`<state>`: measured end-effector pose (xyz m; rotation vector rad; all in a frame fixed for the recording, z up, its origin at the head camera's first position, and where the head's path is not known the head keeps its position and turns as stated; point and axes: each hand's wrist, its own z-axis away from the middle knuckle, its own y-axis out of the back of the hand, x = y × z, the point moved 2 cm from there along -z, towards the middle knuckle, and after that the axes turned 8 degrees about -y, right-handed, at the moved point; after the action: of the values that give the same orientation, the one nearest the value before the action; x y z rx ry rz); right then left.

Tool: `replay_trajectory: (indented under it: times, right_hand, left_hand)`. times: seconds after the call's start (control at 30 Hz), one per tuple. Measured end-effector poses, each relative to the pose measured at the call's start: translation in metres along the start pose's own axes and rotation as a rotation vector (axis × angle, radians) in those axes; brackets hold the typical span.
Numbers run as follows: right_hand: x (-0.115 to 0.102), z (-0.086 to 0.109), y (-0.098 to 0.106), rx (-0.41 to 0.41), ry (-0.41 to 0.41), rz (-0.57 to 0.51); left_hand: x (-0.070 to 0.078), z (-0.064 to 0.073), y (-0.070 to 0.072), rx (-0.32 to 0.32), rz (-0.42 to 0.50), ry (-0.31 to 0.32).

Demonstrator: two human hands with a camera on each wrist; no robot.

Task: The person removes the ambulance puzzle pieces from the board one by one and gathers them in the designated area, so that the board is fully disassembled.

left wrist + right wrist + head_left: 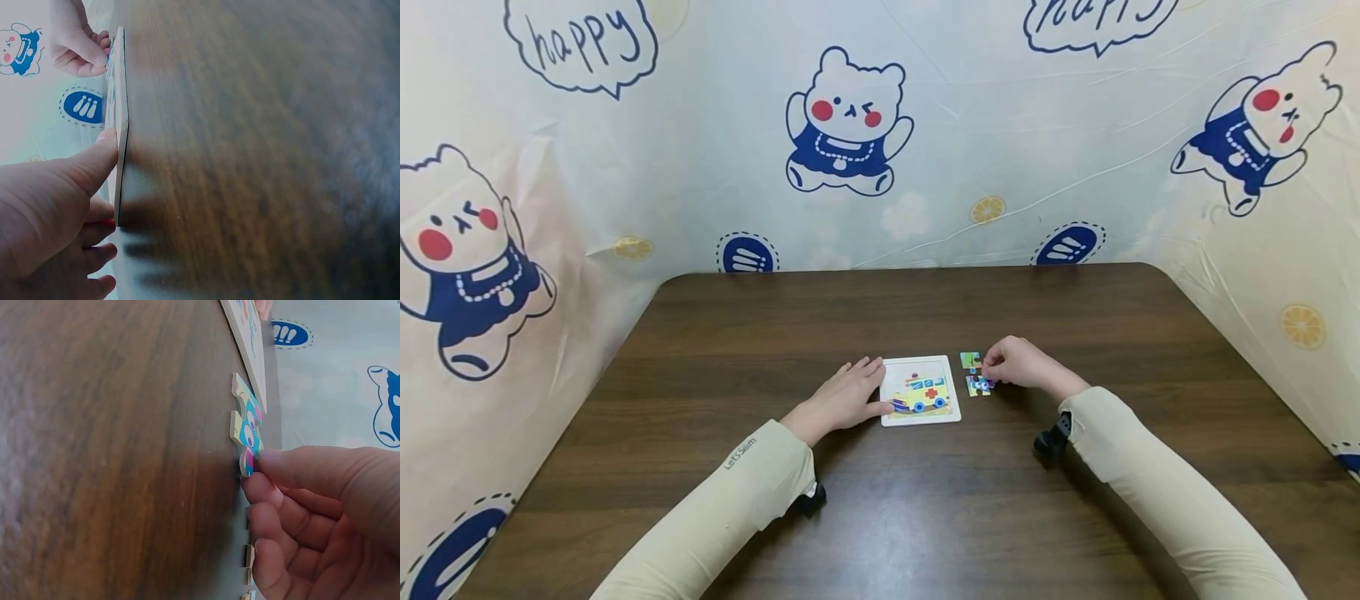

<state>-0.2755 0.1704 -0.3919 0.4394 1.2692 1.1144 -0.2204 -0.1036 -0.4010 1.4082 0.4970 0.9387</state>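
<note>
- On the brown table [760, 325], right of the white-rimmed picture board [925, 421], is the puzzle piece with eyes [250, 428], thumb and finger of the right hand [1021, 364] pinching one end.
- It looks light and stiff; tabs might chip, so broad edges seem the safer hold.
- The left hand [842, 395], fingers extended, rests at the board's left edge.

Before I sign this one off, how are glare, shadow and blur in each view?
Head: pale glare on the near tabletop, the printing mostly crisp; left wrist: tabletop grain blurred toward the right, left hand casting dark finger shadows; right wrist: grain soft at left, puzzle piece fairly sharp, tabletop darker beside the right hand.
</note>
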Motion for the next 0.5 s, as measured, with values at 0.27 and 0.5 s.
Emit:
replay_trajectory:
  times: [0.27,0.5]
  right_hand:
    - [0.0,0.0001,0.001,0.0,-0.013,-0.005]
    - [-0.0007,0.0008,0.0013,-0.005,-0.022,-0.007]
  left_hand:
    - [0.0002,0.0,0.0007,-0.001,0.007,-0.001]
    - [0.0,0.0,0.0003,-0.004,0.005,0.002]
